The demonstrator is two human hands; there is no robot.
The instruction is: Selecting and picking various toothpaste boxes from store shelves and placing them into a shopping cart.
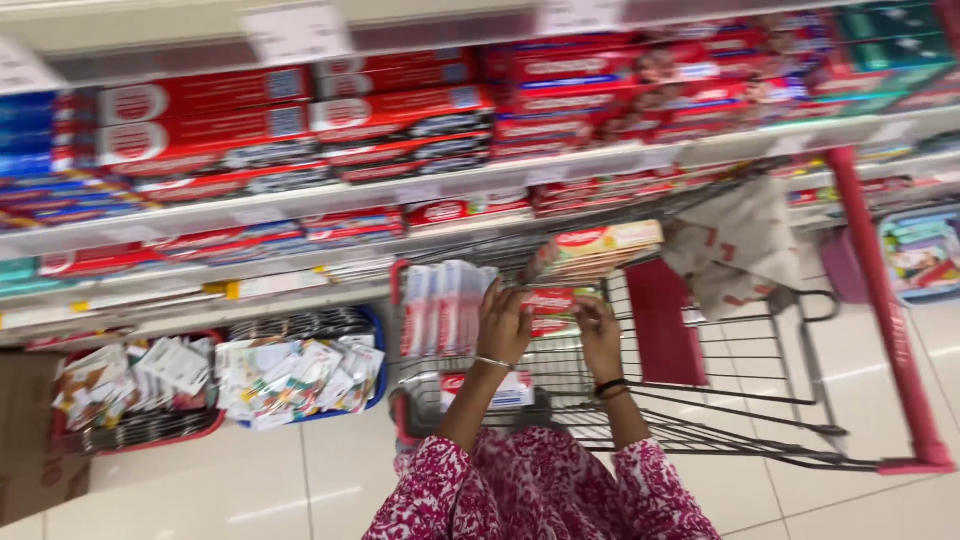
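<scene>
Over a wire shopping cart [740,380] in a shop aisle, both of the person's hands reach forward from sleeves of a pink and white patterned top. Left hand [503,325], with a thin bangle at the wrist, has its fingers curled against a bundle of white and red packs [445,305] standing upright in the near left corner of the cart; whether it grips them or only rests on them cannot be told through the blur. Right hand [600,335], with a dark band at the wrist, is raised just beside the left, fingers bent and close together around the lower end of a long cream and green box [595,250] (toothpaste-carton shaped), which lies tilted above the cart's basket. Beneath the hands, red and white boxes [550,305] lie inside the cart. A patterned cloth bag [735,250] hangs at the far end of the cart, next to a red panel [665,320].

Behind the cart, white shelves [400,190] run across the view, stacked with rows of long red cartons [400,125] and some blue ones at far left. Low on the left, two baskets of small white packets [290,375] sit on the pale tiled floor [250,490].
</scene>
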